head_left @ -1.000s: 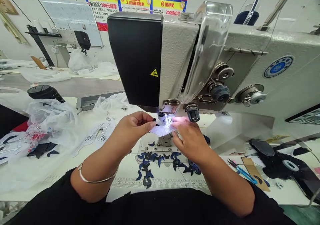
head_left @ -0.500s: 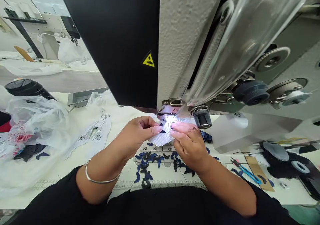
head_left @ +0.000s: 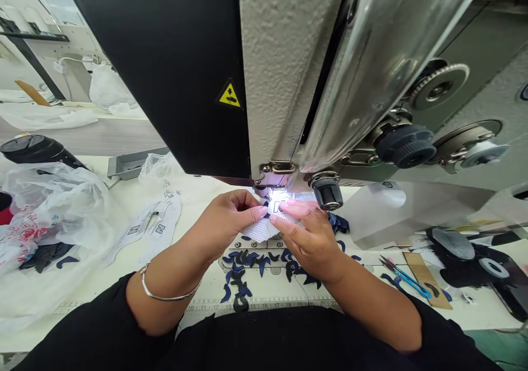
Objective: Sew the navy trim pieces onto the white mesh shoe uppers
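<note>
A white mesh fabric piece [head_left: 259,229] lies under the lit needle area of the sewing machine [head_left: 289,85]. My left hand [head_left: 231,217] pinches its left edge, fingers curled and thumb pressed on the cloth near a small dark blue patch. My right hand [head_left: 309,239] holds the right edge, fingers pressed flat on the mesh. Both hands meet just below the presser foot [head_left: 274,190]. Several dark blue cut pieces [head_left: 247,272] lie on the table in front of my hands.
Blue-handled snips [head_left: 406,277] lie at the right beside a brown card. Clear plastic bags [head_left: 61,206] and white printed pieces [head_left: 152,228] lie at the left. A black cup lid [head_left: 33,145] stands far left. A ruler strip [head_left: 256,305] runs along the table's near edge.
The view has closed in on the machine head. My hands have stayed on the mesh piece and shifted it slightly under the needle; my right fingers stretched further across it.
</note>
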`<state>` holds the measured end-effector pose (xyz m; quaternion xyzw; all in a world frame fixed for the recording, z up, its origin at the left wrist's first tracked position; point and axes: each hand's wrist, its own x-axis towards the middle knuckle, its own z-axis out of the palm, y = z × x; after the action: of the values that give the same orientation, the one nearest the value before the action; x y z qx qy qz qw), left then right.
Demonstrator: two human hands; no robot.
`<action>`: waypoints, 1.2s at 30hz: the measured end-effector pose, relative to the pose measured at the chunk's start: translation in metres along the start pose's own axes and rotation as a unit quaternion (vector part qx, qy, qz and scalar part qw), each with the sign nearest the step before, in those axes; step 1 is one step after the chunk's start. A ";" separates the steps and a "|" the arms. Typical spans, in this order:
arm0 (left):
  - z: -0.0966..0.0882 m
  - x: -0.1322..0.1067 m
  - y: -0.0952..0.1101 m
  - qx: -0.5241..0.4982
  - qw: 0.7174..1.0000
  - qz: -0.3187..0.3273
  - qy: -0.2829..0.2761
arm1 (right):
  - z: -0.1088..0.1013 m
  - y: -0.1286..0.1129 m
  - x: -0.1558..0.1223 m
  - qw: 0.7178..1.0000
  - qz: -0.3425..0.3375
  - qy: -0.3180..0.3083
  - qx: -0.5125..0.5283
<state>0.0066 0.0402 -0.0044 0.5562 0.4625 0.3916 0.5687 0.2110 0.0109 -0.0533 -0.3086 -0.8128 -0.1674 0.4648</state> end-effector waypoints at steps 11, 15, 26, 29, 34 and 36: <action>0.002 -0.001 -0.004 -0.014 1.000 -0.002 -0.004 | 0.008 0.001 -0.005 1.000 0.014 0.019 -0.007; 0.006 -0.001 -0.004 -0.039 0.999 0.001 -0.002 | 0.010 0.002 -0.006 0.999 0.021 0.023 -0.008; 0.012 -0.001 0.000 -0.076 0.997 -0.024 -0.020 | 0.007 0.002 -0.003 0.999 0.029 0.036 0.005; 0.012 0.000 -0.002 -0.087 0.996 -0.021 -0.024 | 0.005 0.002 -0.002 0.999 0.026 0.038 0.014; 0.011 0.000 -0.005 -0.088 0.996 -0.002 -0.032 | 0.006 0.004 -0.004 0.999 0.031 0.038 0.020; 0.011 0.000 -0.006 -0.084 0.996 -0.002 -0.032 | 0.008 0.006 -0.006 0.999 0.030 0.037 0.023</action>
<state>0.0164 0.0368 -0.0108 0.5181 0.4105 0.4097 0.6287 0.2120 0.0174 -0.0624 -0.3154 -0.7893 -0.1461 0.5061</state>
